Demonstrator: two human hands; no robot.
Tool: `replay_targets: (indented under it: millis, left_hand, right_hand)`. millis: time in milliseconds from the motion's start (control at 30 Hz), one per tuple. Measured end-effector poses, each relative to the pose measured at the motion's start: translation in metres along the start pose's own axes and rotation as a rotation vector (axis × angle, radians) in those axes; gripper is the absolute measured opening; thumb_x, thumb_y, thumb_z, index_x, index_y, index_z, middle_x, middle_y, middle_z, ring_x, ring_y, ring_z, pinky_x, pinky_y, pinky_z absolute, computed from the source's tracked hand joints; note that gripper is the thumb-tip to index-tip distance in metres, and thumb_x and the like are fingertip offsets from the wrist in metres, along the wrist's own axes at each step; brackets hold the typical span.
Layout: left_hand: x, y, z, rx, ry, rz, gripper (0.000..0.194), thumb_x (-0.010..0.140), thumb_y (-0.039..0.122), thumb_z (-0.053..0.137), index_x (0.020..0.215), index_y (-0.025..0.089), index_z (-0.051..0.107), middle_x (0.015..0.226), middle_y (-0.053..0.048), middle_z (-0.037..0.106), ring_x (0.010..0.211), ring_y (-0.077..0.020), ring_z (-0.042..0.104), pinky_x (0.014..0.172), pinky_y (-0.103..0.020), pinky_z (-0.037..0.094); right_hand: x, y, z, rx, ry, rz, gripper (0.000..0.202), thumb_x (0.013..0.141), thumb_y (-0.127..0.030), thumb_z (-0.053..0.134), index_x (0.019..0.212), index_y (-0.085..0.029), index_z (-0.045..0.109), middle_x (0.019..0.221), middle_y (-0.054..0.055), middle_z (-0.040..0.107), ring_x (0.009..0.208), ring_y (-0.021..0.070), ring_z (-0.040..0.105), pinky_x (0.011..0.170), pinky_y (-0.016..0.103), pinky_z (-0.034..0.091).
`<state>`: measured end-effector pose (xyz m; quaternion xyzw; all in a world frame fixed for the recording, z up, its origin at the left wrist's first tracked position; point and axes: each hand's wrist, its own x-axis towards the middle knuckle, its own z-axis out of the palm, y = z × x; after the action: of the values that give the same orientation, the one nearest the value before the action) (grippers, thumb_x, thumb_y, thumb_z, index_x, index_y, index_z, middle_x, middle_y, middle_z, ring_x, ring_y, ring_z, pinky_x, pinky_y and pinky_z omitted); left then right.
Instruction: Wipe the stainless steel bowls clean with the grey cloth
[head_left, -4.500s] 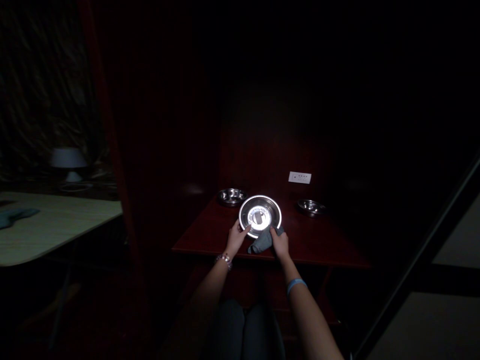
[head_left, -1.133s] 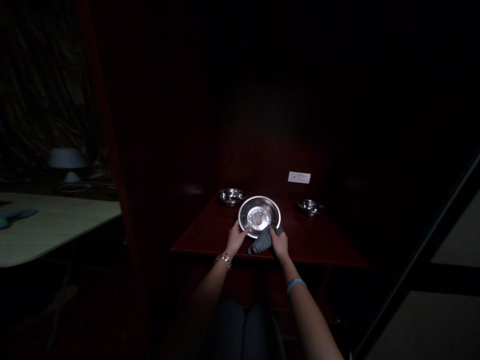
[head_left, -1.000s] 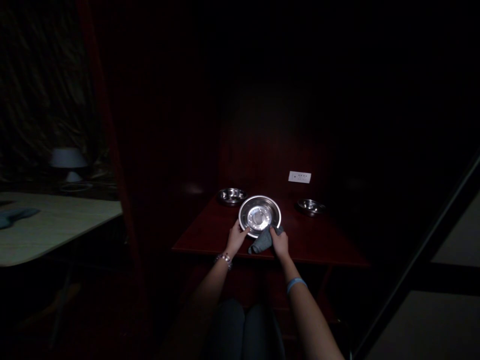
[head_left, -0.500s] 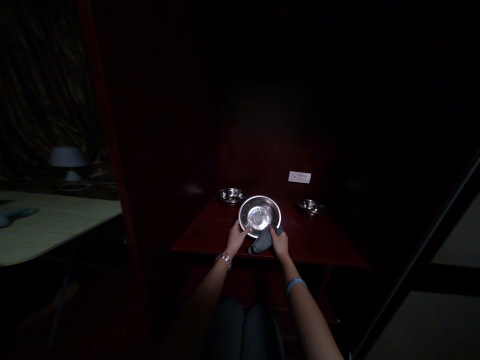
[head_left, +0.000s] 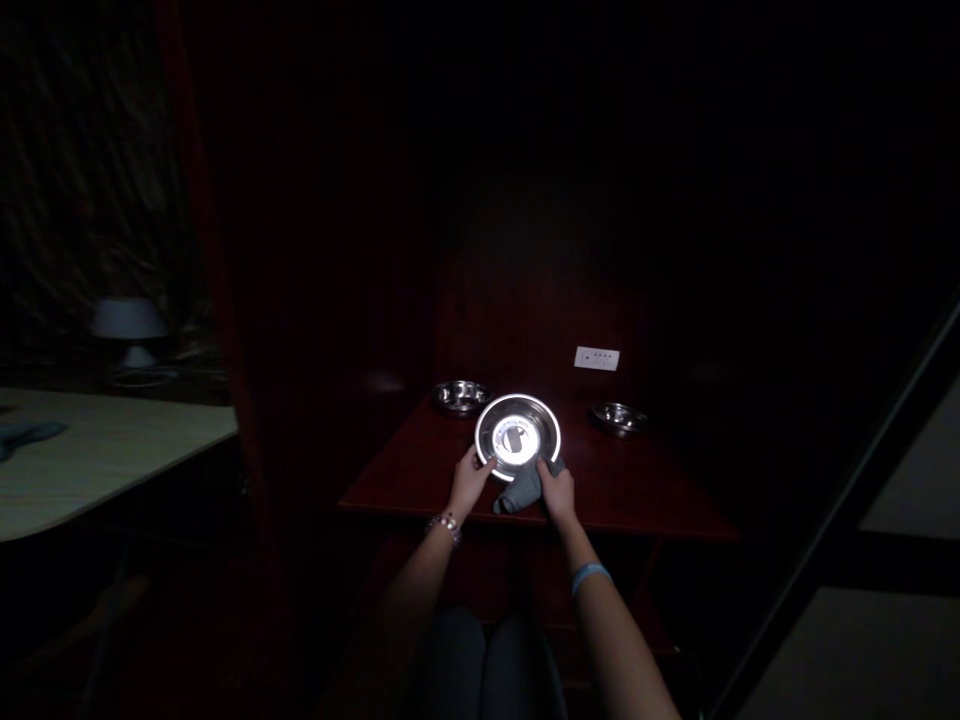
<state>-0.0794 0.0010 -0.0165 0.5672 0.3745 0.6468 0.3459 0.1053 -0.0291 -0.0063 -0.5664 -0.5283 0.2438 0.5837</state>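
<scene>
A shiny steel bowl (head_left: 517, 436) is held up over the front part of the dark red desk (head_left: 420, 470), tilted so that its inside faces me. My left hand (head_left: 471, 478) grips its lower left rim, thumb on the inner side. At the lower right rim, my right hand (head_left: 556, 488) is closed on a grey cloth (head_left: 520, 490), pressing it against the bowl. The cloth's loose end hangs to the left below the rim. Fingers behind the bowl are hidden.
Behind on the desk stand two more steel bowls, a left one (head_left: 460, 397) and a right one (head_left: 618, 418). A white socket panel (head_left: 597, 358) is on the back wall. To the left are a pale table (head_left: 150, 430) and a lamp (head_left: 129, 320). The surroundings are very dark.
The view has shifted slightly. The bowl's tilt differs a little, and the bright reflection on its bottom has changed. Both hands keep their grips.
</scene>
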Motion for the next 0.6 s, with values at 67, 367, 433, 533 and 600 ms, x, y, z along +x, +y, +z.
replay_targets:
  millis: [67,367,433,533,600]
  left_hand:
    - [-0.0002,0.0020,0.0004,-0.007,0.001,0.002,0.044,0.070,0.033,0.069,0.110,0.014,0.064,0.105,-0.010,0.072,0.094,-0.0223,0.067,0.087,-0.036,0.051]
    - [-0.0011,0.0005,-0.0006,-0.005,0.008,-0.008,0.048,0.070,0.030,0.071,0.115,0.016,0.062,0.107,-0.009,0.072,0.099,-0.0221,0.067,0.091,-0.036,0.050]
    - [-0.0009,-0.0012,-0.0013,0.000,-0.003,0.017,0.050,0.071,0.029,0.071,0.118,0.016,0.061,0.111,-0.010,0.071,0.101,-0.0228,0.066,0.093,-0.037,0.049]
    - [-0.0005,-0.0024,-0.0018,0.009,-0.023,0.037,0.051,0.073,0.030,0.070,0.121,0.016,0.059,0.114,-0.011,0.070,0.102,-0.0242,0.066,0.094,-0.039,0.049]
    - [-0.0010,-0.0019,-0.0016,0.012,-0.026,0.037,0.049,0.074,0.029,0.069,0.120,0.015,0.059,0.113,-0.012,0.070,0.102,-0.0248,0.066,0.094,-0.040,0.049]
  right_hand:
    - [0.0009,0.0009,0.0001,-0.001,0.006,0.000,0.035,0.079,-0.046,0.058,0.070,-0.015,0.070,0.075,0.010,0.074,0.072,0.0225,0.068,0.063,0.027,0.048]
    - [0.0004,0.0022,0.0014,0.020,0.025,-0.018,0.032,0.077,-0.043,0.057,0.069,-0.015,0.069,0.070,0.008,0.072,0.071,0.0213,0.067,0.062,0.025,0.048]
    - [0.0012,0.0030,0.0025,0.036,0.029,-0.018,0.032,0.077,-0.043,0.057,0.072,-0.014,0.070,0.072,0.008,0.073,0.072,0.0208,0.067,0.063,0.025,0.048]
    - [0.0022,0.0036,0.0034,0.046,0.029,-0.007,0.032,0.077,-0.043,0.055,0.074,-0.014,0.070,0.073,0.008,0.072,0.072,0.0205,0.067,0.064,0.025,0.048]
    - [0.0018,0.0032,0.0028,0.033,0.023,0.001,0.033,0.077,-0.044,0.055,0.073,-0.014,0.070,0.071,0.008,0.072,0.071,0.0206,0.066,0.063,0.025,0.048]
